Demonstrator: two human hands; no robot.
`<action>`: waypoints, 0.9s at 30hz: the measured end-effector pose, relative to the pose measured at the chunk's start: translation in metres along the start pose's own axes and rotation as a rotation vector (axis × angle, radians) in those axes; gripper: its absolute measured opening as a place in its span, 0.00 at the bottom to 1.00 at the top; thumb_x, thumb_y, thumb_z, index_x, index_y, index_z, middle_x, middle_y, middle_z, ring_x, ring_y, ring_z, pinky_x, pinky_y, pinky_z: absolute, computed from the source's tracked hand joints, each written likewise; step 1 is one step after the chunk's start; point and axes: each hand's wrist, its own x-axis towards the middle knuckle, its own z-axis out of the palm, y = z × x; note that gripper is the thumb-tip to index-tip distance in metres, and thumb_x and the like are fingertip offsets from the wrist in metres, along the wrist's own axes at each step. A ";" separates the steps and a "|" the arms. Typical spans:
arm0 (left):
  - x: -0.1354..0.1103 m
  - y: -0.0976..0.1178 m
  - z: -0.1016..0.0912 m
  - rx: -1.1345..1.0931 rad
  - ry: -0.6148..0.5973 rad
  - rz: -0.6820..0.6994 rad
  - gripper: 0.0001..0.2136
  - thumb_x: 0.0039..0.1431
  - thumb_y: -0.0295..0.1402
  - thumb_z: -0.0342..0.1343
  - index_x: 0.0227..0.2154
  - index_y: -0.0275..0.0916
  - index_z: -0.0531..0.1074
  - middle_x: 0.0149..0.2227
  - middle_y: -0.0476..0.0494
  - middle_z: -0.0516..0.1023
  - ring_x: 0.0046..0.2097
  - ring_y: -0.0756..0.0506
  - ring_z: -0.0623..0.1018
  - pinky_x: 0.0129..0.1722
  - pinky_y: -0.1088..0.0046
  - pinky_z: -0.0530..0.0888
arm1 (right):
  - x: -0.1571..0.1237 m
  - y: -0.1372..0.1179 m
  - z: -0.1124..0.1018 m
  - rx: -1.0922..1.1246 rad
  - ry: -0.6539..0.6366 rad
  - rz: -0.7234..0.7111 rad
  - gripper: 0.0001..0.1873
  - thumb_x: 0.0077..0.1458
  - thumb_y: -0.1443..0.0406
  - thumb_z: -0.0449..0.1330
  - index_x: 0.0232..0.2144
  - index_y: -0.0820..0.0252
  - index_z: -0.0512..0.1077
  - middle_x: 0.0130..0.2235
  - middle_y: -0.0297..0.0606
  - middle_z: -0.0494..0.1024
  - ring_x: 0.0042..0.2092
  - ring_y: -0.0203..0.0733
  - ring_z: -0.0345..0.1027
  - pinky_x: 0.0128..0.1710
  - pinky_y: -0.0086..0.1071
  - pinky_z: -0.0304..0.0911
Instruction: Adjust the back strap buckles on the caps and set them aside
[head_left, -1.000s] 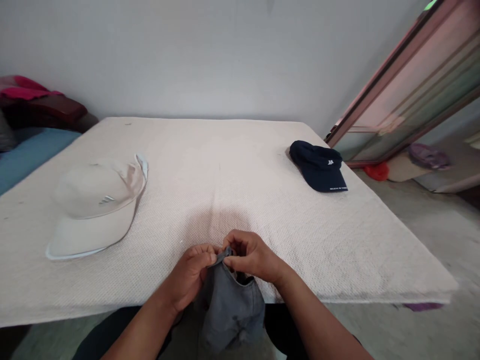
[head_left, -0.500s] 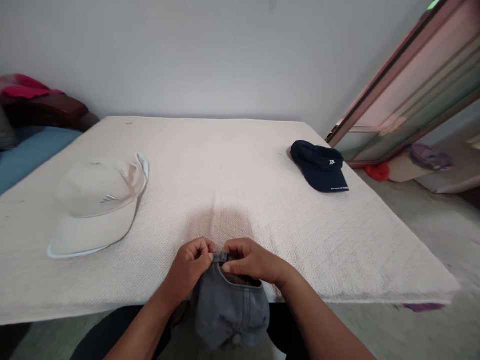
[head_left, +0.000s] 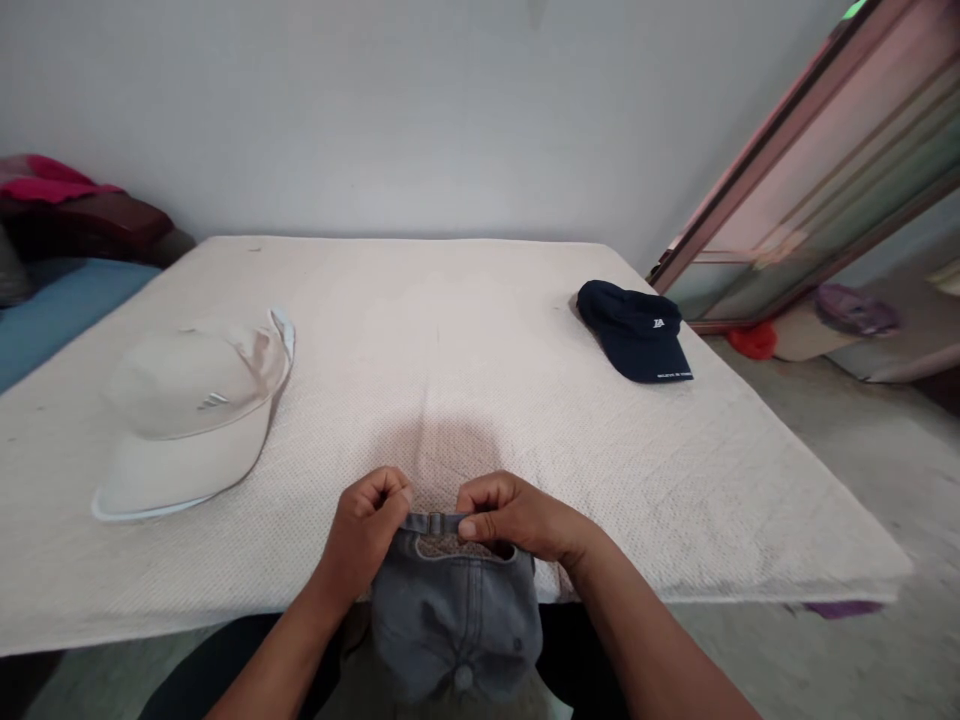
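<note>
A faded grey cap [head_left: 457, 625] hangs over the near edge of the table, its back strap and buckle [head_left: 433, 523] stretched flat between my hands. My left hand [head_left: 367, 530] pinches the strap's left end, fingers curled. My right hand [head_left: 510, 515] pinches the right end, just beside the buckle. Both hands rest at the table's front edge, a little apart.
A cream cap [head_left: 191, 405] lies on the left of the white textured tablecloth [head_left: 450, 370]. A navy cap [head_left: 636, 330] sits at the far right. Folded red and dark fabrics [head_left: 67, 205] lie far left. A tilted framed glass panel [head_left: 810, 180] leans at right over the concrete floor.
My hands have drawn apart, pulling the bunched strap out straight. The grey cap has turned so its crown and top button face me.
</note>
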 end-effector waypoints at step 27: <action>-0.002 0.001 0.007 -0.936 -0.250 -0.723 0.17 0.56 0.40 0.54 0.43 0.32 0.75 0.34 0.37 0.82 0.43 0.37 0.79 0.49 0.60 0.70 | 0.007 -0.007 -0.019 0.626 0.584 -0.338 0.09 0.45 0.64 0.66 0.25 0.61 0.70 0.24 0.31 0.72 0.26 0.33 0.63 0.29 0.28 0.61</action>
